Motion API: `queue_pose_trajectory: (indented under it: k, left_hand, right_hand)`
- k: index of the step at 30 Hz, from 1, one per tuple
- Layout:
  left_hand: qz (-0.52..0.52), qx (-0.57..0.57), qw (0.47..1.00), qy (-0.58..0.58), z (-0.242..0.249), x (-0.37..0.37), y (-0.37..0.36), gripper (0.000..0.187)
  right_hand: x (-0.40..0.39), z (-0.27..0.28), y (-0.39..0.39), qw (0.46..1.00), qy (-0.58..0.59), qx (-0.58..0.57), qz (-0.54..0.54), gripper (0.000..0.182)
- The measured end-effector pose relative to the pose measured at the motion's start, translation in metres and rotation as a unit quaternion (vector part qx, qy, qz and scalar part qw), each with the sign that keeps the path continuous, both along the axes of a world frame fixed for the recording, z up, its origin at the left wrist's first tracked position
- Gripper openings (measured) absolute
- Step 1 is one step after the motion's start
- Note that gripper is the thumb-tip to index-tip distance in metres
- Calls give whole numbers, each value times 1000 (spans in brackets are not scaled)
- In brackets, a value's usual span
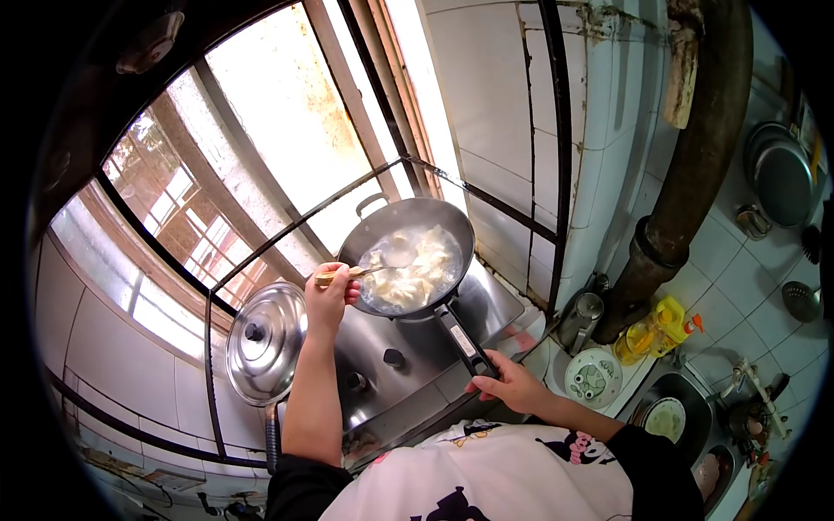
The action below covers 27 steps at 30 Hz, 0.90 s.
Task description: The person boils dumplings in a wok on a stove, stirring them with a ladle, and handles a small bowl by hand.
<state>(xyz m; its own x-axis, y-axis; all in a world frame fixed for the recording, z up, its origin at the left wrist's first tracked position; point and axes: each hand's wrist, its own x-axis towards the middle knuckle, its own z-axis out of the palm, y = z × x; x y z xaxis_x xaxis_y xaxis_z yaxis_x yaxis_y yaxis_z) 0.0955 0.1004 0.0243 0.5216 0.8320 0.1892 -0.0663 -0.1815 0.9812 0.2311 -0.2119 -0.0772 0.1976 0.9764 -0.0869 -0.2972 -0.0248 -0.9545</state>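
Observation:
A dark wok [452,215] sits on the steel gas stove, with pale dumplings [426,265] in cloudy, bubbling water inside it. My left hand [330,293] is closed around the wooden handle of a metal ladle [375,270], whose head dips among the dumplings and is partly hidden by the water. Below the wok, my right hand [511,384] grips the end of its long black handle [462,339]. To the left of my left forearm rests a lidded steel pan [265,334] with a dark handle.
The stove [373,373] has black knobs along its front. A black metal frame [304,219] runs before the window. At right are a patterned white plate [593,379], yellow oil bottles [656,333], a sink [665,391] with dishes and a thick pipe [686,191].

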Motion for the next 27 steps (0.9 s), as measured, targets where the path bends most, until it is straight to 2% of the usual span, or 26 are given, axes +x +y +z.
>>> queue_pose_trajectory:
  k: [8, 19, 22, 27]
  left_hand:
    - [45, -25, 998, -46, 1, -26, -7, 21]
    - [-28, 66, 997, -16, 17, -4, 10, 18]
    - [-34, 60, 997, -27, 14, -4, 6, 18]
    - [-36, 24, 998, -45, 28, -31, -24, 19]
  right_hand:
    - [2, -1, 1, 1000, -16, -15, 9, 48]
    - [3, -2, 1, 1000, -6, -17, 13, 47]
    - [2, -4, 2, 1000, -3, -4, 1, 52]
    - [3, -3, 2, 1000, -14, -13, 12, 49]
